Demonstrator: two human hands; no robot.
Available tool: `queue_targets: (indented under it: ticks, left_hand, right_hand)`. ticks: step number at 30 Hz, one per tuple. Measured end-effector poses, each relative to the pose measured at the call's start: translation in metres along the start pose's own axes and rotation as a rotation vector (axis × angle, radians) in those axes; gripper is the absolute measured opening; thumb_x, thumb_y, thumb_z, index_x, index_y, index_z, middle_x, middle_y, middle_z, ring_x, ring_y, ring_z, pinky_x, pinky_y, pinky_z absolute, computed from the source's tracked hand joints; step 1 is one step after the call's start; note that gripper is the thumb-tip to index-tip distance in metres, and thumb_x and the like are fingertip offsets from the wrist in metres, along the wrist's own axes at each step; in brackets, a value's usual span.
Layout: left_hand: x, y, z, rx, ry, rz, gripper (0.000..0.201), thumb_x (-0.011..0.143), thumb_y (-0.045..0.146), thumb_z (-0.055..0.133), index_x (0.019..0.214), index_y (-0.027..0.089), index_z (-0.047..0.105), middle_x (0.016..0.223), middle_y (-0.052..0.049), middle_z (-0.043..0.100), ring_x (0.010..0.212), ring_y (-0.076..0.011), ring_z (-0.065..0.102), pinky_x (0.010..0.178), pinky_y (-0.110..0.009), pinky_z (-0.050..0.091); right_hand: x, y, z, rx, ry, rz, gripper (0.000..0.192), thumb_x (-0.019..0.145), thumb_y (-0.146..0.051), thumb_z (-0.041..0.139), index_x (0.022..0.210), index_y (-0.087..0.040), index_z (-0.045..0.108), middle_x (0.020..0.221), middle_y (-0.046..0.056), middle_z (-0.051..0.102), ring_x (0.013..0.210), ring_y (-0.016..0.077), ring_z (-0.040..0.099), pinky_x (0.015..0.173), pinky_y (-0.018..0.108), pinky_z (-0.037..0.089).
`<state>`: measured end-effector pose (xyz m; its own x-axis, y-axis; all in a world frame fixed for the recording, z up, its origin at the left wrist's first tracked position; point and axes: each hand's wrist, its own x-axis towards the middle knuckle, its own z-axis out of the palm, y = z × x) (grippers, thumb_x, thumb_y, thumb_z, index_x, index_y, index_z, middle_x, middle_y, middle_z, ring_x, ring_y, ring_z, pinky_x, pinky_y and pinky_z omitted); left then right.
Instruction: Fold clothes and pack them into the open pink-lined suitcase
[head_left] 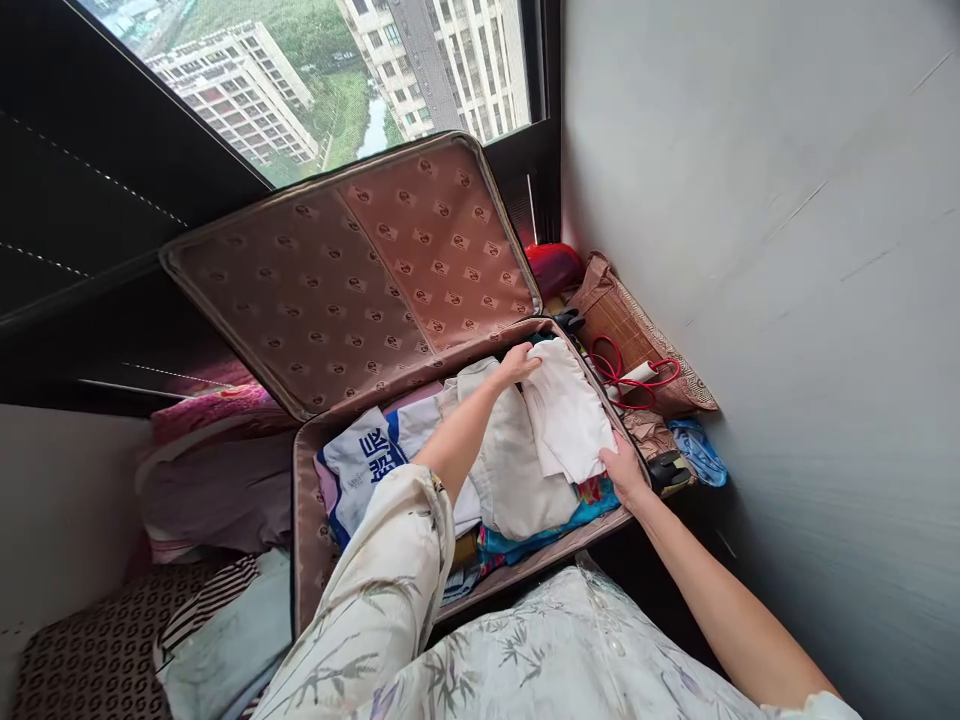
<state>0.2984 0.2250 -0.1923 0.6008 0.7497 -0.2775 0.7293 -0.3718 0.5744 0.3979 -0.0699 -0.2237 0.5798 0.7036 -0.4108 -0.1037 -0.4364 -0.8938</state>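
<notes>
White folded piece of soft fabric (574,415) is over at the right end of an open, pinkish-brown-lined rectangular suitcase (450,240), kinda overlapping some folded cream fabric (506,470). Left hand (517,365) has its grip clamped on the far-left corner, right hand (624,472) clamped on the near-right one.

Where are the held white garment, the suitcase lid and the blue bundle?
Held white garment (574,415), head view: upper face.
Suitcase lid (364,275), head view: middle of lining.
Blue bundle (699,453), head view: its middle.
</notes>
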Motion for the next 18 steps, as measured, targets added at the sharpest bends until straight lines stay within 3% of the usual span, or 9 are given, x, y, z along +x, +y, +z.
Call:
queue_targets:
  ticks: [4, 7, 10, 12, 15, 18]
  left_hand:
    - [-0.003, -0.013, -0.012, -0.235, 0.102, 0.04, 0.014, 0.086, 0.02, 0.058, 0.1, 0.017, 0.06, 0.081, 0.0, 0.062, 0.077, -0.0178, 0.059, 0.072, -0.028, 0.047]
    - [-0.003, -0.02, -0.011, -0.201, 0.181, 0.024, 0.036, 0.081, 0.02, 0.068, 0.115, 0.016, 0.059, 0.107, -0.008, 0.067, 0.1, -0.0235, 0.064, 0.092, -0.036, 0.05]
    - [-0.006, -0.025, 0.0, -0.074, 0.089, -0.019, 0.063, 0.075, 0.021, 0.079, 0.132, 0.014, 0.054, 0.132, -0.017, 0.061, 0.124, -0.0292, 0.059, 0.108, -0.04, 0.044]
    - [-0.007, -0.026, 0.007, -0.037, 0.04, -0.076, 0.066, 0.077, 0.025, 0.08, 0.136, 0.014, 0.053, 0.139, -0.019, 0.059, 0.13, -0.0309, 0.057, 0.111, -0.04, 0.042]
    - [-0.004, -0.026, 0.011, -0.024, 0.012, -0.146, 0.06, 0.073, 0.031, 0.084, 0.127, 0.016, 0.062, 0.133, -0.016, 0.065, 0.127, -0.0334, 0.059, 0.108, -0.041, 0.045]
    - [0.0, -0.023, 0.008, -0.118, -0.058, -0.152, 0.04, 0.067, 0.032, 0.084, 0.102, 0.017, 0.071, 0.102, -0.009, 0.074, 0.106, -0.0312, 0.067, 0.092, -0.036, 0.051]
  right_hand:
    - [0.004, -0.002, 0.001, 0.166, -0.032, 0.046, 0.05, 0.063, -0.037, 0.056, 0.105, -0.013, 0.071, 0.085, 0.005, 0.072, 0.076, 0.0192, 0.062, 0.064, 0.026, 0.049]
    - [0.006, 0.003, 0.002, 0.062, 0.007, 0.055, 0.048, 0.065, -0.038, 0.056, 0.103, -0.013, 0.072, 0.085, 0.007, 0.073, 0.081, 0.0219, 0.065, 0.066, 0.028, 0.05]
    - [0.005, 0.013, 0.003, -0.127, 0.089, 0.047, 0.048, 0.067, -0.041, 0.056, 0.104, -0.015, 0.072, 0.095, 0.011, 0.076, 0.092, 0.0262, 0.068, 0.074, 0.032, 0.053]
    - [0.003, 0.021, 0.003, -0.189, 0.121, 0.037, 0.05, 0.069, -0.046, 0.057, 0.106, -0.016, 0.071, 0.103, 0.014, 0.076, 0.096, 0.0283, 0.068, 0.08, 0.035, 0.055]
    - [0.001, 0.028, 0.003, -0.216, 0.148, 0.014, 0.052, 0.07, -0.053, 0.058, 0.104, -0.016, 0.071, 0.105, 0.017, 0.076, 0.095, 0.0302, 0.069, 0.084, 0.04, 0.055]
    - [0.0, 0.027, 0.002, -0.244, 0.172, -0.012, 0.047, 0.069, -0.052, 0.059, 0.098, -0.017, 0.071, 0.098, 0.016, 0.076, 0.088, 0.0297, 0.068, 0.083, 0.041, 0.054]
